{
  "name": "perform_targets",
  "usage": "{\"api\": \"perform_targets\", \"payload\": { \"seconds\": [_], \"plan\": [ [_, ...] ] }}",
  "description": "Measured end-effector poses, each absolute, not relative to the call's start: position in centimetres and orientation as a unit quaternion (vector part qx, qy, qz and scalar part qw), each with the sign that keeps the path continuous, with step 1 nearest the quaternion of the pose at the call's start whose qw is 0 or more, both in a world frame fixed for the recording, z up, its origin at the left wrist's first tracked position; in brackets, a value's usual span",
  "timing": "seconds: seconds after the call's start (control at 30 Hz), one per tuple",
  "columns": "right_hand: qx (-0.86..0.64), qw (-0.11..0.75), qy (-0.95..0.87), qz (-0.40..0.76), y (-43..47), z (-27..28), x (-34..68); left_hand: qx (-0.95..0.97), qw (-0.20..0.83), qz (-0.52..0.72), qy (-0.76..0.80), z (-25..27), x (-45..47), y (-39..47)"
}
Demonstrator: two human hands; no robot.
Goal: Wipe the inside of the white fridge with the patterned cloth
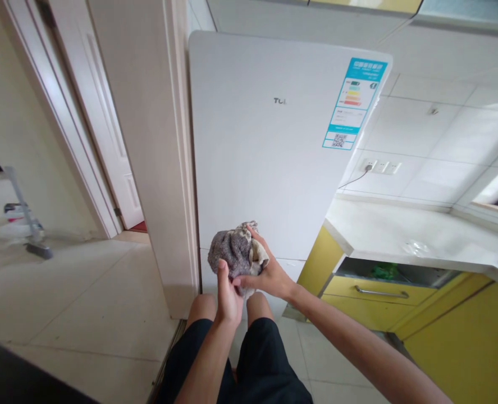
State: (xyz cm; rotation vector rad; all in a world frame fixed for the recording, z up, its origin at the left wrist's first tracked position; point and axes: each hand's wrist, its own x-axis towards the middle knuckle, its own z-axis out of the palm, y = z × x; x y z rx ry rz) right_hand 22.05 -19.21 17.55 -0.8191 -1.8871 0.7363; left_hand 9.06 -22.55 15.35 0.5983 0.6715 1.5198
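Observation:
A bunched-up grey cloth [232, 249] with paler, cream-coloured folds is held in front of my knees. My left hand [228, 300] supports it from below, its thumb pointing up against the cloth. From the right side, my right hand [272, 275] grips the cloth, with fingers behind it and the thumb across its lower front. Just beyond both hands stands a tall white fridge [252, 157], its doors shut.
To the right are a white countertop [383, 224] and yellow cabinets [375, 294] with a metal handle. A plug sits in a wall socket [369, 167]. A door frame [147, 140] borders the fridge's left side. A broom [38, 249] stands on the tiled floor at far left.

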Motion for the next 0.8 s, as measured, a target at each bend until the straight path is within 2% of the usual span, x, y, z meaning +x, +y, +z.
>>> {"api": "perform_targets", "payload": {
  "seconds": [0.17,0.3,0.47,0.57,0.7,0.8],
  "plan": [
    [-0.347,0.542,-0.71,0.286,-17.9,18.6,25.1,0.363,0.677,0.602,0.218,17.3,11.7,-20.9],
    [-0.372,0.612,-0.651,0.252,-16.4,19.3,29.6,0.35,0.666,0.619,0.226,16.9,12.9,-19.7],
    [-0.434,0.722,-0.52,0.143,-13.8,19.9,38.7,0.393,0.607,0.592,0.355,11.9,10.6,-17.2],
    [-0.486,0.752,-0.442,0.057,-12.1,19.7,45.9,0.401,0.573,0.543,0.464,7.6,7.4,-15.8],
    [-0.635,0.676,-0.365,-0.081,-10.3,18.7,54.6,0.403,0.552,0.475,0.555,1.6,4.1,-14.7],
    [-0.748,0.534,-0.366,-0.143,-9.1,17.3,59.1,0.446,0.52,0.438,0.582,-2.5,3.4,-14.2]
  ]
}}
